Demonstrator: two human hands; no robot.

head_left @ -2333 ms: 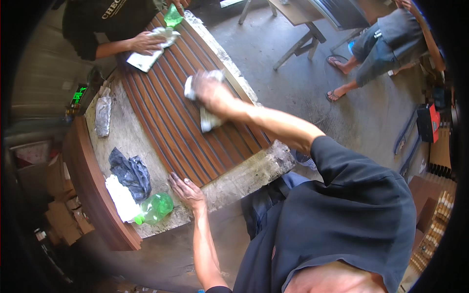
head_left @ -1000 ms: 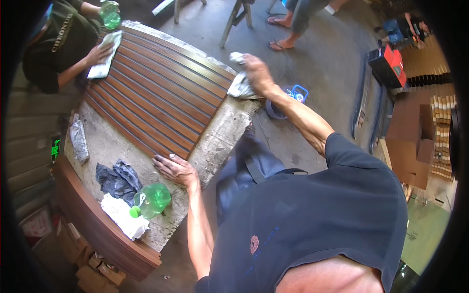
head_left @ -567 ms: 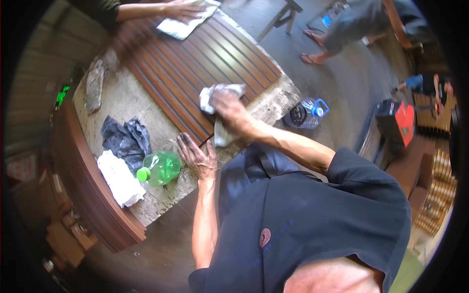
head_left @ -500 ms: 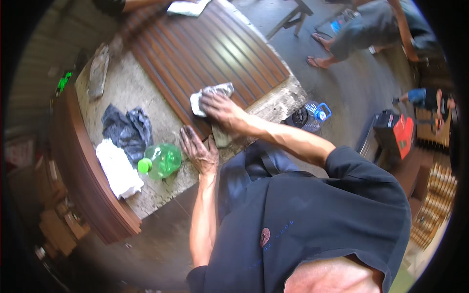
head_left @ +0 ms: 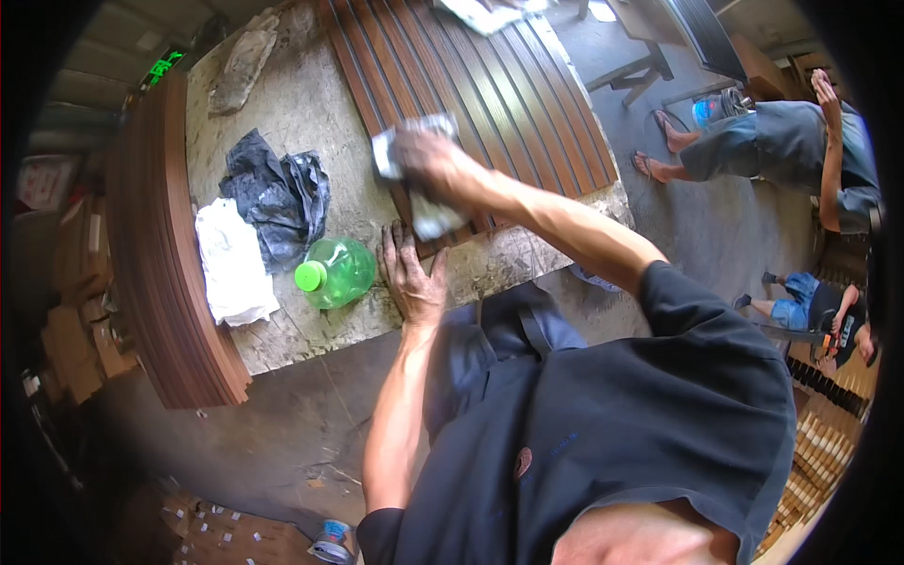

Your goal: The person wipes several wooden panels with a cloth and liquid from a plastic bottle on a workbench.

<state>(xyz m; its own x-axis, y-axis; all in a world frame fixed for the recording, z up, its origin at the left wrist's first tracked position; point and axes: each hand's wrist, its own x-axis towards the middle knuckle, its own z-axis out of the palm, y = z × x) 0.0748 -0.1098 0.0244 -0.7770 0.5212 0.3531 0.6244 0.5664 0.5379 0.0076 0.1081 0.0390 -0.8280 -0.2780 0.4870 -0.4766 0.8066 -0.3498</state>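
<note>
A brown slatted wood panel (head_left: 527, 122) with dark grooves lies on the worn, stained tabletop (head_left: 330, 80). My right hand (head_left: 435, 168), smeared by motion, is closed on a whitish rag (head_left: 384, 153) over the panel's left edge. Part of the rag hangs below the palm toward the near corner. My left hand (head_left: 414, 282) rests with fingers outstretched on the tabletop, its fingertips against that corner. Both hands have dark stains. Left of it lies a clear green bottle (head_left: 345, 273) with a green cap.
A crumpled black plastic bag (head_left: 273, 202) and a white cloth (head_left: 234, 268) lie left of the bottle. Another stack of brown slatted panels (head_left: 155, 254) lines the table's left side. A second white cloth (head_left: 490, 11) lies on the panel's far end. Two people (head_left: 772, 141) are at the right.
The view has shifted, bringing the table lower and rightward. My right hand has slid the rag from the panel's near end to its left edge. My left hand stays by the corner.
</note>
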